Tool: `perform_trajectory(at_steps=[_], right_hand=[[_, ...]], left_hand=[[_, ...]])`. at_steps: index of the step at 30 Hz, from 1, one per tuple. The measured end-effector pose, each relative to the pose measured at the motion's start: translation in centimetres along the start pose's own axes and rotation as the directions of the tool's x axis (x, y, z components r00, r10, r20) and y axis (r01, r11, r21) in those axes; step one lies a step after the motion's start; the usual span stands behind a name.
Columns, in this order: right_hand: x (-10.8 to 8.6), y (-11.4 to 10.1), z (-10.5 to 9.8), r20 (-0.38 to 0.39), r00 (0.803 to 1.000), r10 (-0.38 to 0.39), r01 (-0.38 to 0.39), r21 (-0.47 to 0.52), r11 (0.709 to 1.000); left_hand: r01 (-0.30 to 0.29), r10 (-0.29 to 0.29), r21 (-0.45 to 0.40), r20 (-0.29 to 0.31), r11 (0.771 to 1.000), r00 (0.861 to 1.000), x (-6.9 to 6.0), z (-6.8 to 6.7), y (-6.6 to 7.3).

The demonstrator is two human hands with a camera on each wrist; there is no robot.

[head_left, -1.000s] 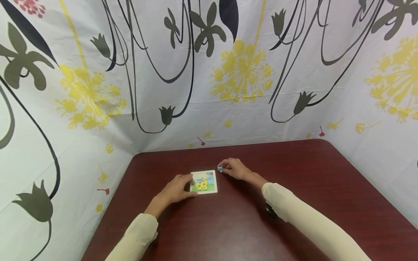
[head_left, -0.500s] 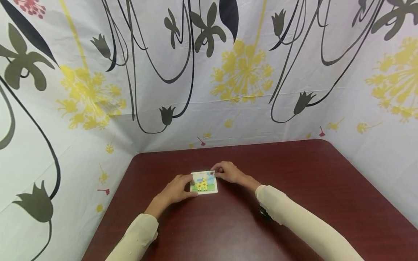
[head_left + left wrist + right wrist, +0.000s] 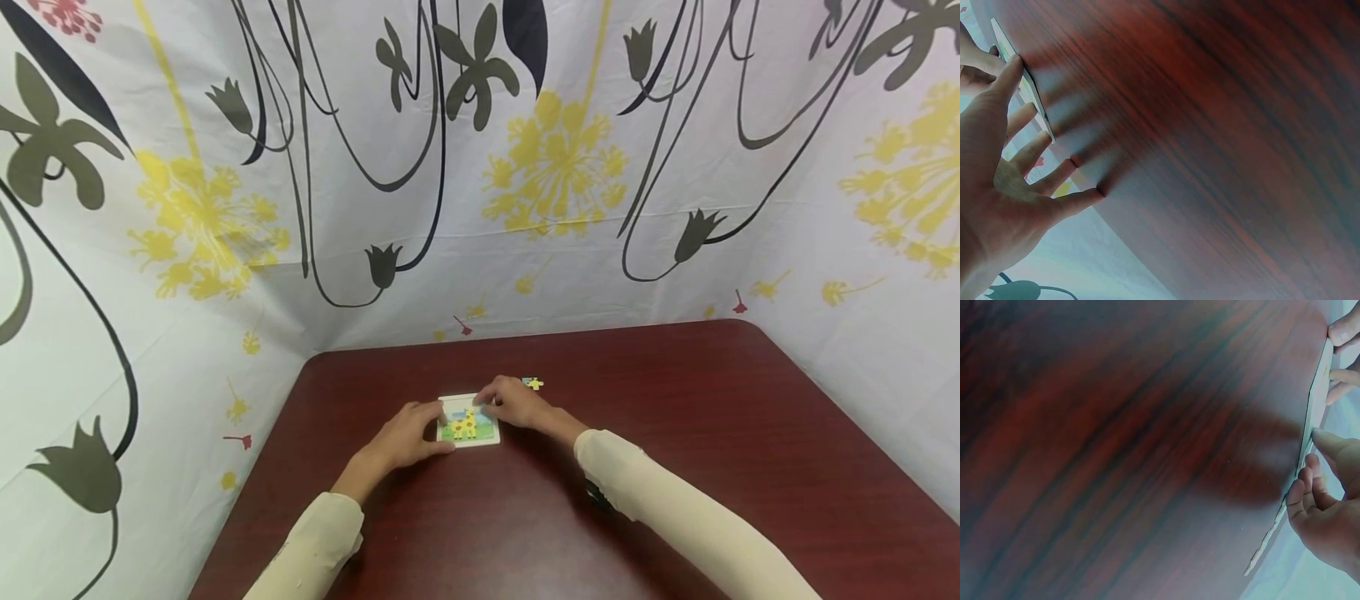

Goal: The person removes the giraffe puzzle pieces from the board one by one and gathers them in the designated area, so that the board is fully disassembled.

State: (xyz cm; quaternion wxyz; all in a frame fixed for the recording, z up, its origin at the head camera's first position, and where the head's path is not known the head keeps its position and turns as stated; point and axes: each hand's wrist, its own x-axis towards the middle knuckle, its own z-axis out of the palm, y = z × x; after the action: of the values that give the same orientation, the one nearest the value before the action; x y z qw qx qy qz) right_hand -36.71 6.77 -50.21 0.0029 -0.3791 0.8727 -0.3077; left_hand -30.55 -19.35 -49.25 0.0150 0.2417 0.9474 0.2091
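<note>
Bracing the square white-bordered giraffe puzzle point(image 3: 469, 427) at nine o'clock, your left hand point(image 3: 405, 433) lies spread; slackening risks skidding under your right hand point(image 3: 517, 403), one o'clock, grip indeterminable.

Near side: the dark red wood-grain table point(image 3: 480, 517) gives a broad lane between the left cream sleeve point(image 3: 315, 542) and right cream sleeve point(image 3: 675, 500), up to the white-framed square giraffe puzzle board point(image 3: 478, 443).
Board's left edge: obstructed by the left hand point(image 3: 403, 433).
Board's far right corner: covered by the right hand point(image 3: 516, 402).
Beyond right knuckles: a small yellow-and-blue puzzle piece point(image 3: 534, 383) lies just beside.
Right of right sleeve: wide passage.
Far edge: white flower-printed cloth point(image 3: 480, 283) bounds reach.
</note>
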Motion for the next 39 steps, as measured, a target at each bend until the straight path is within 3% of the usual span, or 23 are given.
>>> perform_trajectory(at_steps=[6,18,27,39], right_hand=[[-0.05,-0.13,0.07,0.001,1.0,-0.026,0.026,-0.059,0.998],[-0.19,-0.45,0.53,-0.027,0.996,0.089,-0.09,-0.047,0.995],[-0.19,-0.64,0.59,-0.045,0.998,0.053,-0.056,-0.077,0.995],[-0.36,-0.32,0.88,-0.143,0.989,-0.028,0.023,-0.037,0.999]], left_hand=[[-0.008,0.008,-0.004,-0.001,1.0,1.0,-0.06,-0.11,0.13],[-0.011,0.011,0.01,-0.005,1.0,1.0,0.1,0.04,-0.07],[-0.003,0.003,0.002,-0.004,1.0,1.0,0.08,-0.01,-0.04],[0.017,-0.017,-0.002,0.003,1.0,1.0,0.19,0.15,-0.08]])
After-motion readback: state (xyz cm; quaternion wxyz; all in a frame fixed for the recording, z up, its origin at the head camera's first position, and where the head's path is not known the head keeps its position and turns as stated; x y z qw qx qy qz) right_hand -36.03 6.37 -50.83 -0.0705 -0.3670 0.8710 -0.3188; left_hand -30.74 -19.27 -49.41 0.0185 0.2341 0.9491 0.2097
